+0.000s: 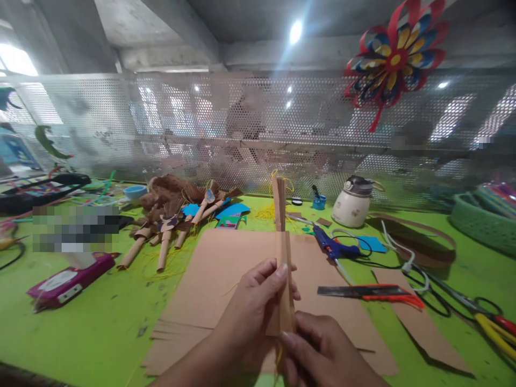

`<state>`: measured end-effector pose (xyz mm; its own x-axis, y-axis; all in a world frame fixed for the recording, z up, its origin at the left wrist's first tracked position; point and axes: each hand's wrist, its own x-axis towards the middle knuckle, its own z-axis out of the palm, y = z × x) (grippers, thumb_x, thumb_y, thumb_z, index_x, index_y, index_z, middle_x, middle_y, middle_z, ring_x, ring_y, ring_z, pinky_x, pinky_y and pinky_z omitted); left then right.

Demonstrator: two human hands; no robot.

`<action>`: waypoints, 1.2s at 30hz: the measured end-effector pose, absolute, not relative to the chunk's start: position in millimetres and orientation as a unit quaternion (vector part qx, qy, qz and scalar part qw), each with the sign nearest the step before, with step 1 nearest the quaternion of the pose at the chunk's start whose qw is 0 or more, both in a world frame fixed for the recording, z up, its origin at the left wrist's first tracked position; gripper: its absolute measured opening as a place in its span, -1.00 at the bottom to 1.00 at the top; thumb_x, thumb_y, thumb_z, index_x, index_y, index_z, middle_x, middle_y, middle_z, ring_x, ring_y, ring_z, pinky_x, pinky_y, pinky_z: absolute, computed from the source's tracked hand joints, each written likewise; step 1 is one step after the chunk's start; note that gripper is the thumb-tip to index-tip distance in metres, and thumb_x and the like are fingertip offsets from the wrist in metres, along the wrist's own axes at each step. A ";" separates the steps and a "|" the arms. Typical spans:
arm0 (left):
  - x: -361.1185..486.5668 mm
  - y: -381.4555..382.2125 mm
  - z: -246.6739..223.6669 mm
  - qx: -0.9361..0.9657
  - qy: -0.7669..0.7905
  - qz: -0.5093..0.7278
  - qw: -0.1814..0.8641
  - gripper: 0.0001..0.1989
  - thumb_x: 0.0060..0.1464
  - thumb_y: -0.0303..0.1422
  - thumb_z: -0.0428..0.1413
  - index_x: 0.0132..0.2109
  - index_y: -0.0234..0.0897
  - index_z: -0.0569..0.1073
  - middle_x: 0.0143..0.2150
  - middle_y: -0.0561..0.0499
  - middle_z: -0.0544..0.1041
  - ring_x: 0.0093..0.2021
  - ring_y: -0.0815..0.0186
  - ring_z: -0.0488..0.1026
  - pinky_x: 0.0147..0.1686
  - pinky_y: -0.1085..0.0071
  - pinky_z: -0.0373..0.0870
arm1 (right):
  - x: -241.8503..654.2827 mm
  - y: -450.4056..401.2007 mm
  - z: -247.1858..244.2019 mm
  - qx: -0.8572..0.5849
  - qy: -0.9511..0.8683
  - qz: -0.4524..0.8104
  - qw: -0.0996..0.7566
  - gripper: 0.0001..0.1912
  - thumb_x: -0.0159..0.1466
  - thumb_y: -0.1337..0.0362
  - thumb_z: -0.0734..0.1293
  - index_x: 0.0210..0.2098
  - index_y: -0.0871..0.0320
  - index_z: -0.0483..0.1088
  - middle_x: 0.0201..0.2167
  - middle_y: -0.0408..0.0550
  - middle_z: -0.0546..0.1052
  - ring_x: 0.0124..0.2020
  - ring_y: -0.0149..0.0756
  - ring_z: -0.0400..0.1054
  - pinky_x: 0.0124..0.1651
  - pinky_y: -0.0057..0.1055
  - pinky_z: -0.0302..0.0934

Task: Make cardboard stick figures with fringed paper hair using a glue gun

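Upright before me is a long, narrow bundle of folded brown paper (279, 207), with a loop of yellow string (285, 177) around its top. My left hand (258, 295) is closed on its middle, thumb in front and fingers behind. At its lower end my right hand (318, 344) pinches the paper, where a bit of yellow string hangs down. Beneath both hands lies a stack of brown paper sheets (237, 258). Red-handled scissors (366, 292) rest on the right part of the stack.
A blue glue gun (332, 244) with cables and a white bottle (351, 203) are at the right. Rolled brown paper pieces (163, 247) and a purple power strip (72, 279) lie left on the green table (100, 333). Pliers (494, 330) sit far right.
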<state>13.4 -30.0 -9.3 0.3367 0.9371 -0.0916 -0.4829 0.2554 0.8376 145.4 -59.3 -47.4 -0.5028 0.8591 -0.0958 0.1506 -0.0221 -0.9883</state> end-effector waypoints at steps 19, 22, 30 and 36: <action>9.8 -31.9 -5.3 0.458 0.336 0.463 0.680 -0.73 0.11 -0.18 0.06 -0.20 -0.32 0.37 -0.43 0.01 0.44 -0.43 0.38 0.39 -0.44 0.49 0.30 | 148.7 -61.0 -35.4 -0.402 -0.623 0.602 0.295 -0.45 0.15 -0.23 0.16 -0.53 0.18 0.19 -0.72 -0.23 0.22 -0.73 -0.54 0.03 -0.66 -0.54 -0.11; 6.8 -31.2 -1.5 0.450 0.322 0.459 0.695 -0.75 0.06 -0.25 0.13 -0.16 -0.32 0.39 -0.37 -0.03 0.47 -0.40 0.38 0.40 -0.41 0.49 0.31 | 151.0 -61.9 -30.1 -0.404 -0.615 0.607 0.301 -0.47 0.19 -0.17 0.16 -0.53 0.20 0.21 -0.70 -0.20 0.27 -0.73 -0.56 0.06 -0.65 -0.56 -0.07; 3.5 -25.3 2.3 0.450 0.323 0.444 0.705 -0.74 -0.01 -0.35 0.20 -0.16 -0.38 0.44 -0.33 -0.08 0.52 -0.38 0.39 0.43 -0.34 0.51 0.35 | 155.4 -62.8 -25.2 -0.414 -0.606 0.610 0.297 -0.53 0.23 -0.09 0.18 -0.53 0.20 0.22 -0.70 -0.21 0.29 -0.73 -0.55 0.08 -0.64 -0.56 -0.06; 5.9 -22.6 2.8 0.411 0.343 0.461 0.708 -0.73 -0.11 -0.37 0.26 -0.22 -0.40 0.46 -0.39 -0.07 0.54 -0.39 0.33 0.48 -0.31 0.44 0.40 | 155.6 -63.9 -26.5 -0.419 -0.614 0.596 0.303 -0.57 0.23 -0.05 0.21 -0.50 0.20 0.23 -0.67 -0.19 0.32 -0.68 -0.52 0.13 -0.60 -0.55 0.02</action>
